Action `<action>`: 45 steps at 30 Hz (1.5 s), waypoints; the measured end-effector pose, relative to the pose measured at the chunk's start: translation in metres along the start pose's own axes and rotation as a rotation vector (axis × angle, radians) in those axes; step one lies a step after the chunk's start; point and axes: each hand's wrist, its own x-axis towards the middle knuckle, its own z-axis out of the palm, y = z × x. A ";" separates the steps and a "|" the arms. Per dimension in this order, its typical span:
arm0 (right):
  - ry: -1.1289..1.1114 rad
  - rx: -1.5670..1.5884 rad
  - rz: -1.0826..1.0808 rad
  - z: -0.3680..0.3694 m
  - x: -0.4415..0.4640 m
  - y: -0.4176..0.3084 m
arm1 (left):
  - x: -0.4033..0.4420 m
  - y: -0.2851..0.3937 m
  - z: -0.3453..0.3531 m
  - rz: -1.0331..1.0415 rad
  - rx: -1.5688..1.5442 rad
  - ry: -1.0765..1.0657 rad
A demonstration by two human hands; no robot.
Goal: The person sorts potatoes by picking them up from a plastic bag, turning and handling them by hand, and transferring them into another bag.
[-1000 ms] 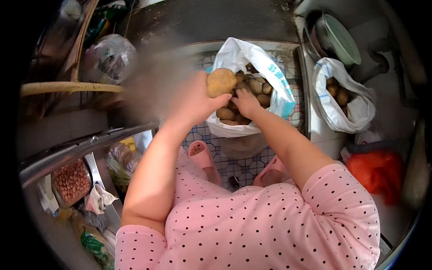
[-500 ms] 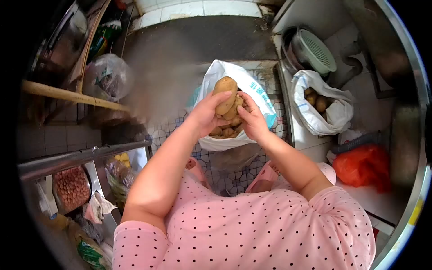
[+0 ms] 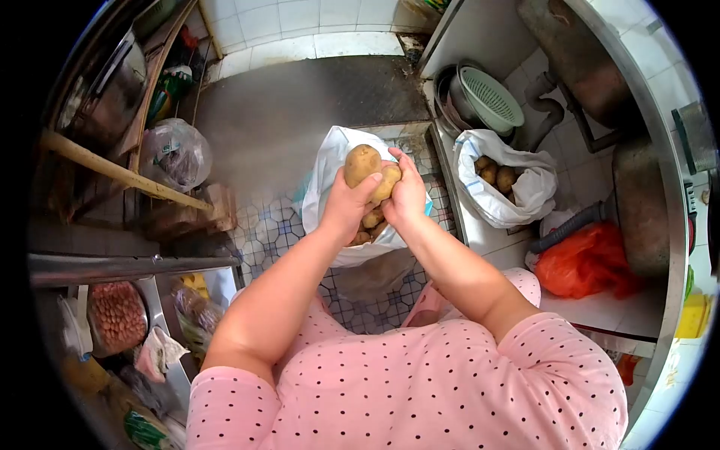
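The large potato [image 3: 363, 160] is showing yellow-brown skin and a rounded outline, and is being held above the open white bag [image 3: 316, 201]. The smaller potato [image 3: 387, 184], paler and lumpier, is being held just beside it, its surface remaining partly hidden.

We saw matt potatoes [image 3: 363, 162], a creased plastic sack [image 3: 320, 174], a thin, glossy plastic bag [image 3: 589, 264], a plastic colander [image 3: 489, 96], smooth glazed tiles [image 3: 298, 15] and a matt cloth shirt [image 3: 420, 382].
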 end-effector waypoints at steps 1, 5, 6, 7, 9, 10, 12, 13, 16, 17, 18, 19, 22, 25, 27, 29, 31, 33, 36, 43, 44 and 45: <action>-0.001 0.034 0.038 0.001 -0.003 -0.001 | -0.001 0.000 -0.002 0.010 0.028 0.008; -0.064 0.142 0.170 0.013 -0.017 -0.014 | 0.002 0.006 -0.013 -0.007 0.045 0.040; -0.095 0.162 0.196 0.014 -0.018 -0.016 | 0.002 0.011 -0.015 -0.019 0.018 0.043; -0.164 0.105 0.203 0.010 -0.015 -0.014 | 0.001 0.016 -0.016 -0.032 -0.008 0.047; -0.300 -0.011 0.217 -0.003 -0.006 -0.007 | 0.000 0.027 -0.014 0.008 -0.006 0.058; -0.298 -0.039 0.231 -0.006 -0.005 -0.002 | -0.001 0.029 -0.014 0.022 -0.006 0.064; -0.297 -0.096 0.256 -0.010 -0.006 0.004 | -0.003 0.028 -0.012 0.048 0.032 0.114; -0.339 -0.085 0.241 -0.010 -0.006 0.005 | -0.003 0.028 -0.011 0.063 0.050 0.140; -0.298 -0.333 0.163 -0.010 -0.007 0.015 | 0.010 0.006 -0.027 0.167 0.451 0.158; -0.274 -0.323 0.223 -0.010 -0.007 0.012 | 0.012 0.001 -0.030 0.185 0.509 0.157; -0.248 -0.313 0.278 -0.008 -0.008 0.007 | 0.011 0.002 -0.029 0.204 0.567 0.151; -0.221 -0.302 0.328 -0.008 -0.007 0.001 | 0.012 0.004 -0.027 0.227 0.624 0.141; -0.193 0.009 0.379 -0.015 -0.003 -0.007 | 0.000 0.029 -0.010 0.095 0.943 0.223; -0.341 0.139 0.431 -0.032 -0.006 -0.011 | 0.017 -0.005 -0.029 0.316 1.226 0.089; -0.346 0.140 0.365 -0.044 0.003 0.001 | 0.020 -0.019 -0.020 0.384 1.281 -0.040; -0.277 0.226 0.301 -0.052 0.010 -0.005 | 0.015 -0.006 0.004 0.289 1.267 -0.141; -0.124 0.238 0.254 -0.064 0.017 -0.021 | 0.010 -0.002 0.021 0.349 1.325 -0.176; 0.018 0.039 0.118 -0.089 0.034 -0.047 | 0.015 -0.012 0.028 0.412 1.305 -0.177; 0.185 -0.754 -0.187 -0.129 0.060 -0.117 | 0.019 -0.017 0.040 0.229 1.151 -0.260; 0.400 -2.144 0.181 -0.283 0.117 -0.182 | 0.020 -0.021 0.040 0.136 1.262 -0.332; 0.402 -2.240 0.215 -0.313 0.126 -0.167 | 0.022 -0.023 0.037 0.122 1.264 -0.327; 0.411 -2.213 0.220 -0.313 0.121 -0.163 | 0.024 -0.024 0.036 0.110 1.263 -0.323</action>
